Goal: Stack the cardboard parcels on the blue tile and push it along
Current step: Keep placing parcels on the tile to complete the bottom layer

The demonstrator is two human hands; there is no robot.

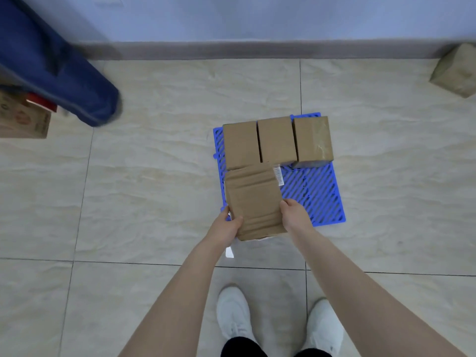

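Note:
A blue slatted tile [313,195] lies on the floor. Three cardboard parcels stand in a row along its far edge: left [240,145], middle [277,139] and a taped one on the right [313,140]. I hold a fourth, wrinkled cardboard parcel [253,199] with a barcode label over the tile's near left part. My left hand [228,224] grips its left near edge and my right hand [292,213] grips its right edge. Whether this parcel rests on the tile I cannot tell.
Another cardboard parcel [457,70] sits by the wall at far right. A printed box [24,119] and a person's blue trouser leg [64,70] are at far left. My white shoes [233,315] stand near the bottom. A grey skirting [257,50] runs along the wall.

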